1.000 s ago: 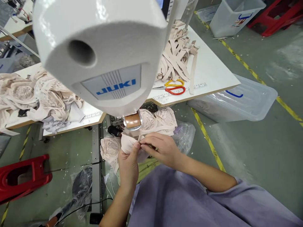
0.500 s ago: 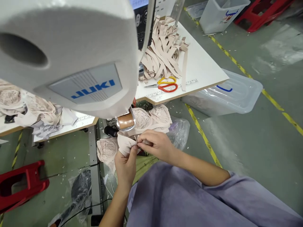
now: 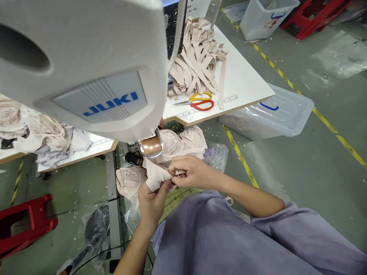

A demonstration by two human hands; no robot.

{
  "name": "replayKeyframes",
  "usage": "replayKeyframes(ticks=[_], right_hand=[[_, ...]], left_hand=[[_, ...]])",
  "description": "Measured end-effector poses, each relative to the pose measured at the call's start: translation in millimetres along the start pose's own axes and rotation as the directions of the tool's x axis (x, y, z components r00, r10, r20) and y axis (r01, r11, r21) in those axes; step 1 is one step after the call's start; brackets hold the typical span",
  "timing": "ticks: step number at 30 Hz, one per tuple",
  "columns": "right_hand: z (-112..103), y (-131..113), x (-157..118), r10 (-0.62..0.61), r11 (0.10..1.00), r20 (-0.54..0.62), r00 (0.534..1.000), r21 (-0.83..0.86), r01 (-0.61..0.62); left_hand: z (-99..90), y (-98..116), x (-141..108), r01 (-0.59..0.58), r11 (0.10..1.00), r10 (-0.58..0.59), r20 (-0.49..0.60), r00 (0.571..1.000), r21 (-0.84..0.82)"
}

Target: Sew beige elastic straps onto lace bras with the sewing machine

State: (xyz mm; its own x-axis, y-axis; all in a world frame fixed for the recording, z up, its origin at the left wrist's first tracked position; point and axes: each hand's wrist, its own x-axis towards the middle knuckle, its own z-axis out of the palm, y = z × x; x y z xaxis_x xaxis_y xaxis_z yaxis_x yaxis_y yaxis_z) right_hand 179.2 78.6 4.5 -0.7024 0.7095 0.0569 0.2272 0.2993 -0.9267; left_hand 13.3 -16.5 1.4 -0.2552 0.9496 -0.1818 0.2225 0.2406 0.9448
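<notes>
My left hand (image 3: 153, 200) is closed on the lower edge of a beige fabric piece (image 3: 155, 173), thumb on top. My right hand (image 3: 187, 172) pinches the fabric's right corner, with a bit of narrow light strip between its curled fingers. The two hands nearly touch below the needle area of the white sewing machine (image 3: 114, 46). A beige lace bra (image 3: 182, 143) lies behind the hands under the machine head, and one lace cup (image 3: 129, 181) hangs left of my left hand.
Scissors (image 3: 202, 103) with yellow and red handles lie on the white table (image 3: 243, 82) by a heap of beige strips (image 3: 197, 61). More lace pieces (image 3: 48, 131) are at left. A lidded plastic box (image 3: 286, 110) and a red stool (image 3: 25, 221) stand on the floor.
Both hands have shifted slightly right with the fabric, which is now stretched flatter toward my right hand. The right fingers are curled more tightly. The view has moved slightly.
</notes>
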Motion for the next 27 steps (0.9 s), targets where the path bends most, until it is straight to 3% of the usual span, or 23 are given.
replayKeyframes(ticks=[6,11,16,20,22,27], right_hand=[[-5,0,0,0.020,0.999,0.131,0.991,0.025,-0.024],[2,1,-4,0.100,0.991,0.062,0.993,-0.092,-0.094],[2,0,-5,0.124,0.984,0.025,0.992,-0.134,-0.119],[-10,4,-3,0.215,0.968,0.126,0.968,0.106,-0.229],[-15,6,-4,0.242,0.946,0.115,0.963,0.195,-0.260],[-21,2,-9,0.205,0.978,0.006,0.979,-0.044,-0.204]], left_hand=[[-2.5,2,4,0.098,0.987,-0.091,0.055,0.994,-0.129],[-6.0,8,11,0.171,0.983,-0.155,0.201,0.967,-0.068],[-6.7,8,9,0.035,0.997,-0.042,0.110,0.993,0.066],[-9.6,11,13,-0.048,0.992,0.030,0.145,0.989,0.119],[-13.1,15,17,-0.044,0.994,0.024,0.188,0.982,0.104],[-19.3,25,24,-0.018,0.996,-0.007,0.263,0.965,0.092]])
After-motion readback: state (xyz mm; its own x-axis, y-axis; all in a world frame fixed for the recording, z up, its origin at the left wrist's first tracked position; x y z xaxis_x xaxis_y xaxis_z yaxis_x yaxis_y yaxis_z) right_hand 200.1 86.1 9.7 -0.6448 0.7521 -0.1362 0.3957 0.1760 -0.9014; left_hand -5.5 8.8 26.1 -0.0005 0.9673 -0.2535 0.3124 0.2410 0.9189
